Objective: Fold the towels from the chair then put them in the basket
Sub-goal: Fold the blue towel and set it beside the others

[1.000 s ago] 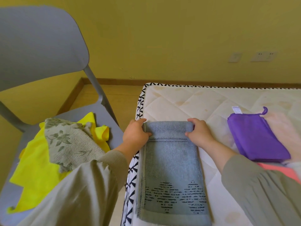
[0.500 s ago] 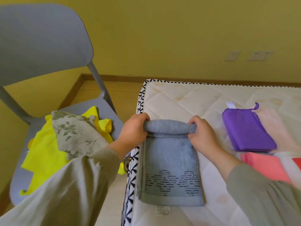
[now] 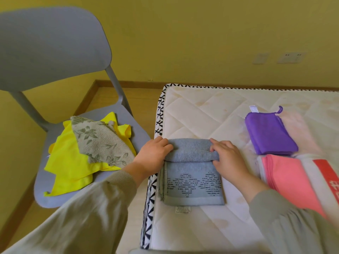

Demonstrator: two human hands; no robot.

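Note:
A grey-blue towel with a dark diamond pattern lies on the mattress near its left edge, its far end rolled into a thick tube. My left hand grips the roll's left end and my right hand grips its right end, fingers curled over the top. On the grey chair to the left lie a yellow towel and, on top of it, a beige floral towel. No basket is in view.
A folded purple towel lies on the mattress at the right, with a folded pink towel in front of it and a white and red cloth at the frame's edge. Wooden floor runs between chair and mattress; a yellow wall stands behind.
Both hands have rolled the towel's far end toward me, so the roll is thicker and the flat part shorter. The camera has tilted, showing more of the pink towel.

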